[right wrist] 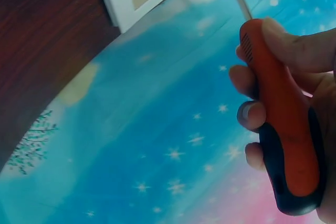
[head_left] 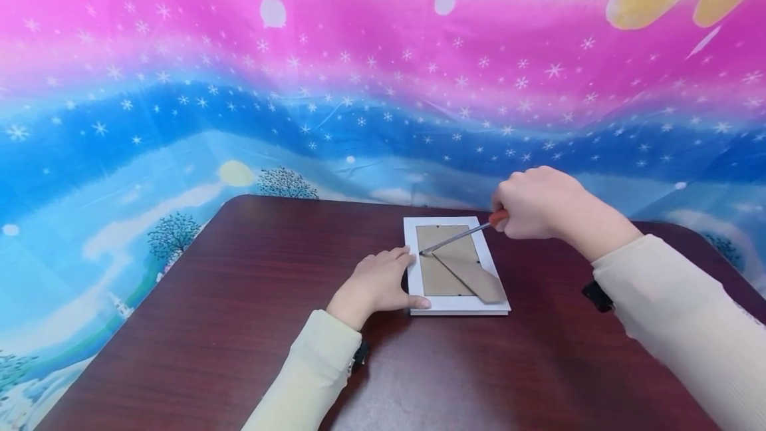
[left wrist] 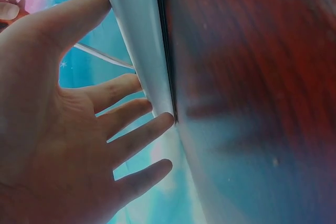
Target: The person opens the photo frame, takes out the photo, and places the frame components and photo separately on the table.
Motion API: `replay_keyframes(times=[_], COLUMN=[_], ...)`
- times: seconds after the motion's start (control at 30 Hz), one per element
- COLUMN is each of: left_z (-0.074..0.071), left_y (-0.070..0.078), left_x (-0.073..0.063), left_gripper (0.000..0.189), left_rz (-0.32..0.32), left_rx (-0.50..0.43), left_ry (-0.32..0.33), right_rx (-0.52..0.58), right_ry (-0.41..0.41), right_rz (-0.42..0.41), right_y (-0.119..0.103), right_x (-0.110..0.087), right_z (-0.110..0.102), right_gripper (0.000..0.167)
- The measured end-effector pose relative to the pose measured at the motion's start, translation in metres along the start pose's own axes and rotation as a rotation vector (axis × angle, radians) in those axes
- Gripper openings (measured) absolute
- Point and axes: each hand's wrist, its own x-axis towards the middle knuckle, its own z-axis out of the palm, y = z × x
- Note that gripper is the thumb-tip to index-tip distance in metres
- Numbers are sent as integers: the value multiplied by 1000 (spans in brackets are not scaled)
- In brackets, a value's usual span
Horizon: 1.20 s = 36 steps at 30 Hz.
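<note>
A white picture frame [head_left: 487, 304] lies face down on the table, its brown backing board [head_left: 450, 243] and flap-like stand [head_left: 479, 280] facing up. My right hand [head_left: 535, 201] grips a screwdriver by its orange and black handle [right wrist: 286, 124]. The screwdriver's metal shaft [head_left: 457, 237] slants down leftward, its tip right at the inner left edge of the frame by a small dark tab. Against the frame's left side, my left hand [head_left: 377, 285] rests with fingers straight and spread. Its thumb lies on the near left corner; the palm [left wrist: 68, 129] shows in the left wrist view.
The dark reddish wooden table [head_left: 263, 298] carries the frame near its far edge. Behind it hangs a pink and blue cloth [head_left: 371, 72] printed with snowflakes and trees. Small dark tabs line the opening around the backing board.
</note>
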Motion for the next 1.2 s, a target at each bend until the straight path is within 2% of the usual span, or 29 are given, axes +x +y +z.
replay_keyframes(times=[0.23, 0.5, 0.77, 1.0, 1.2], left_z=[-1, -2, -2, -3, -3], left_y=[0, 0, -1, 0, 1], left_x=[0, -1, -1, -1, 0], left_gripper=[87, 86, 86, 85, 85], left_rz=[1, -1, 4, 8, 15], left_rx=[3, -14, -26, -37, -32], left_ry=[10, 7, 10, 2, 6], right_rx=[83, 117, 57, -20, -123], right_ry=[-37, -37, -1, 2, 44], right_rz=[28, 46, 10, -22, -29], right_y=[18, 26, 11, -6, -19], right_x=[5, 8, 12, 17, 20], right_z=[12, 20, 7, -7, -13], right_gripper=[6, 8, 3, 18, 23])
